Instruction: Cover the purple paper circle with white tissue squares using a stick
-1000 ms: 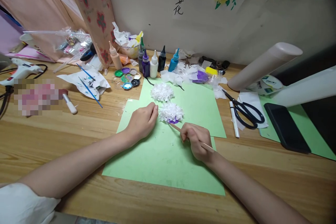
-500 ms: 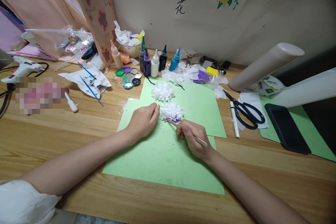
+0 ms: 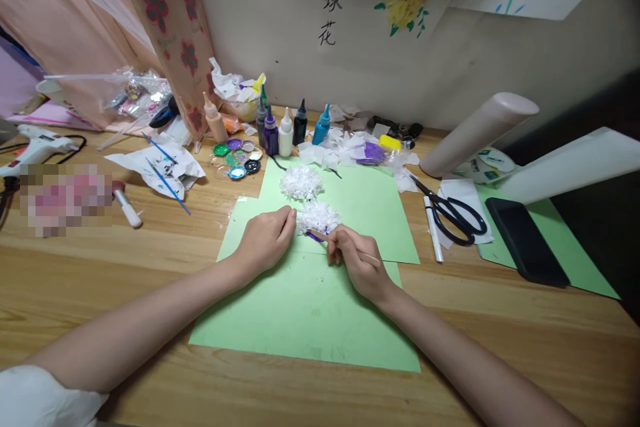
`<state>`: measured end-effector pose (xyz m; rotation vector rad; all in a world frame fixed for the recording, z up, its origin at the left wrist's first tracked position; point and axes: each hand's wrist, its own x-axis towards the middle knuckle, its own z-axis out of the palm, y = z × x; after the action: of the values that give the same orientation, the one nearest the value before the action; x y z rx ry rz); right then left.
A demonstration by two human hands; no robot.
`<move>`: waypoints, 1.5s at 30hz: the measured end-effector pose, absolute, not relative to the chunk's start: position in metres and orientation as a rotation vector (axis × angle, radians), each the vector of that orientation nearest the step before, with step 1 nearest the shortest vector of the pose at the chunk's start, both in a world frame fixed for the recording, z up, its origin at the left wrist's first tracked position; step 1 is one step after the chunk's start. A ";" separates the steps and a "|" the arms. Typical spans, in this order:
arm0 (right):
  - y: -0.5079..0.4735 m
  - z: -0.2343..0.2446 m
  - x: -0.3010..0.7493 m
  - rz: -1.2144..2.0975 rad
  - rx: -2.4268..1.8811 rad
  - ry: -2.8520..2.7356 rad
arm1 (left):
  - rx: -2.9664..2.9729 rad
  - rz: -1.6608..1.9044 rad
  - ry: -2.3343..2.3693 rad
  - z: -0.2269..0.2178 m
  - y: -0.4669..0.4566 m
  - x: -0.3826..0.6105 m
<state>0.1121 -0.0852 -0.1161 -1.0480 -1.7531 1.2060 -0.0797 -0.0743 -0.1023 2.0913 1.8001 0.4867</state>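
My right hand [image 3: 359, 259] is closed around a thin wooden stick [image 3: 318, 235], held like a pen. Its tip meets the lower edge of a white ruffled paper flower [image 3: 320, 216], where a patch of purple shows. My left hand [image 3: 267, 240] is closed, fingertips pressed together at that flower's left side; whatever they pinch is hidden. A second white ruffled paper flower [image 3: 301, 182] lies just behind, with short black painted lines near it. Both flowers rest on a green paper sheet [image 3: 385, 213], which overlaps another green sheet [image 3: 300, 320] under my hands.
Behind stand several paint bottles [image 3: 285, 133], with a paint palette [image 3: 235, 155] to their left. Blue brushes [image 3: 167, 185] lie on crumpled tissue. Black scissors [image 3: 453, 217], a white marker [image 3: 433, 230] and a phone [image 3: 525, 240] lie right. A glue gun [image 3: 37, 147] sits far left.
The view has shifted, so most things appear further left and more of the wall drawings shows. The stick still touches the front flower's lower edge, where less purple is visible. Both hands remain closed.
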 end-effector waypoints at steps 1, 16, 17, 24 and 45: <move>-0.086 -0.116 0.113 1.150 -1.009 -1.782 | 2.087 0.485 1.800 -0.102 -0.074 -0.080; 0.001 -0.119 0.205 0.158 -1.569 -1.799 | 1.995 0.416 1.818 -0.104 -0.071 -0.085; 0.005 -0.121 0.210 0.135 -1.611 -1.821 | 1.992 0.409 1.820 -0.104 -0.071 -0.085; 0.009 -0.126 0.210 0.058 -1.752 -1.900 | 2.023 0.169 1.873 -0.091 -0.071 -0.078; 0.004 -0.105 0.221 0.063 -1.548 -1.566 | 2.036 0.406 1.897 -0.100 -0.087 -0.076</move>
<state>0.2208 0.0036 -0.1051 -1.5484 -1.5664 0.0631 -0.0764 -0.0866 -0.0997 2.0358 1.8967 0.4063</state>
